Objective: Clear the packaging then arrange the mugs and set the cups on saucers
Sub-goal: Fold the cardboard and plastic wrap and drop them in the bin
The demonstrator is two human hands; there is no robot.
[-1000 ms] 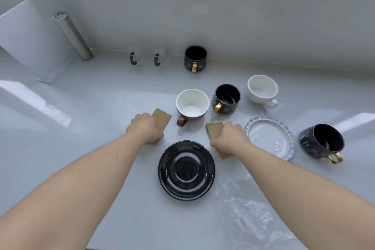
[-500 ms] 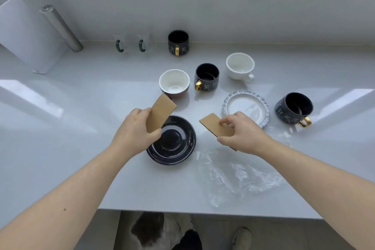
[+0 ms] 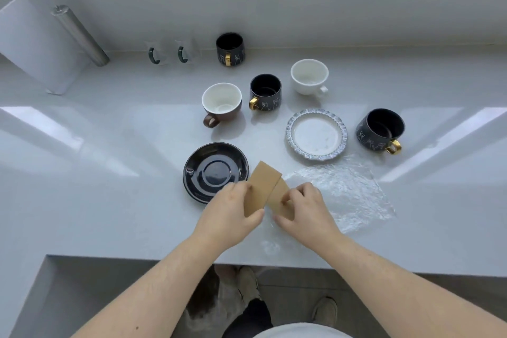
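Here, black saucer (image 3: 216, 172) sat on the counter (image 3: 109, 173), left of both hands. Left hand (image 3: 233, 214) pinched one cardboard piece (image 3: 262, 186); right hand (image 3: 304, 211) gripped the second cardboard piece (image 3: 278, 195), overlapping the first. Clear plastic wrap (image 3: 343, 195) lay flat further right, below the patterned saucer (image 3: 317, 134). Cups stood behind.

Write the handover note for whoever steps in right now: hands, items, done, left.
Left hand and right hand each pinch a brown card piece, overlapped above the counter edge.
Plastic wrap lies on the counter.
Black saucer and patterned saucer are bare.
Brown cup, white cup and three black mugs stand loose.
Done: nothing visibly finished.
Left: clear card and wrap, arrange mugs, seat cups.
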